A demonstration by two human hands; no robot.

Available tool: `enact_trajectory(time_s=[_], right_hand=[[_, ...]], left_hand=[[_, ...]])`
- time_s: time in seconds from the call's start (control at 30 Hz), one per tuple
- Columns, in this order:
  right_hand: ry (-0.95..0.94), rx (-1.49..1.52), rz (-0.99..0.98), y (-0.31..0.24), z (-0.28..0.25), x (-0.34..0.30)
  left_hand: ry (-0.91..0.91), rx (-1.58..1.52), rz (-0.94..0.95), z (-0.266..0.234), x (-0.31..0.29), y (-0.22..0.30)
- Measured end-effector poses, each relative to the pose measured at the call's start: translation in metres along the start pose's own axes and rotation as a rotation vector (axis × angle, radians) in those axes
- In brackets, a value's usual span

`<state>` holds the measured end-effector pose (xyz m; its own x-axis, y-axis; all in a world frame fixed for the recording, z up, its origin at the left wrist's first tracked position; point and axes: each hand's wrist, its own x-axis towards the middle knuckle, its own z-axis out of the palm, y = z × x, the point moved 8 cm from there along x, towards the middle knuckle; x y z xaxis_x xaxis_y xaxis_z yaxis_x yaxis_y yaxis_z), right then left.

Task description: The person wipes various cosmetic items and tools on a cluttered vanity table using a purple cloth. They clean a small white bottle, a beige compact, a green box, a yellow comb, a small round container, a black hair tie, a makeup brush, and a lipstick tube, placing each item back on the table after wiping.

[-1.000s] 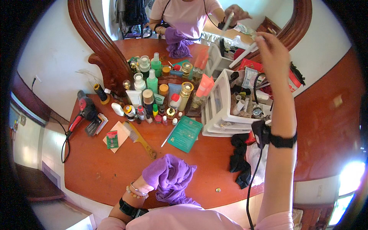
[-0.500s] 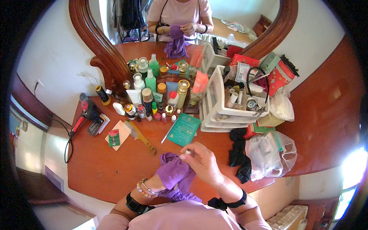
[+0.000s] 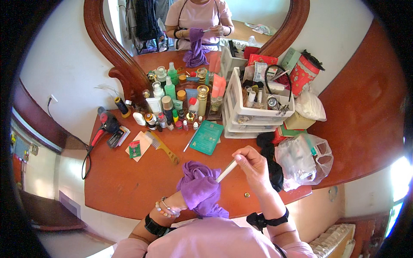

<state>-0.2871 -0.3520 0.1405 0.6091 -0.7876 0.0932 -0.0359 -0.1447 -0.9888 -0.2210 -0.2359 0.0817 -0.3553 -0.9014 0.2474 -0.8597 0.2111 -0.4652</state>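
Observation:
My left hand (image 3: 177, 201), with bracelets at its wrist, is wrapped in a bunched purple cloth (image 3: 200, 189) held above the front of the table. The folds hide its fingers. Between the thumb and fingers of my right hand (image 3: 253, 167) is a slim white stick (image 3: 226, 172), slanting down to the left. Its lower end meets the purple cloth, and I cannot tell whether it goes inside. A small gold round piece (image 3: 247, 195) lies on the table beside my right forearm.
Before me is a reddish wooden table (image 3: 129, 189) with a framed mirror (image 3: 241, 21). Bottles (image 3: 170, 89) crowd its back. A comb (image 3: 163, 148), a green packet (image 3: 207, 136) and a hair dryer (image 3: 107, 122) lie nearer. White drawers (image 3: 254, 118) and a plastic bag (image 3: 301, 159) stand right.
My right hand has moved right, away from the cloth, and more of the white stick shows. The gold piece has come into sight. The whole view has shifted slightly.

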Motion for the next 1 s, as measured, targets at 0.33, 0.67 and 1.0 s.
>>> enact_trajectory(time_s=[0.33,0.67,1.0], right_hand=[[0.059,0.121,-0.005,0.013,-0.036,-0.028],[-0.199,-0.033,-0.152,0.009,-0.012,-0.048],[-0.257,-0.054,0.060,0.068,-0.026,-0.065]], left_hand=[[-0.210,-0.593,-0.257,-0.017,-0.012,-0.014],[0.168,-1.289,-0.334,-0.033,0.030,0.022],[0.438,-2.454,-0.915,-0.003,0.024,0.004]])
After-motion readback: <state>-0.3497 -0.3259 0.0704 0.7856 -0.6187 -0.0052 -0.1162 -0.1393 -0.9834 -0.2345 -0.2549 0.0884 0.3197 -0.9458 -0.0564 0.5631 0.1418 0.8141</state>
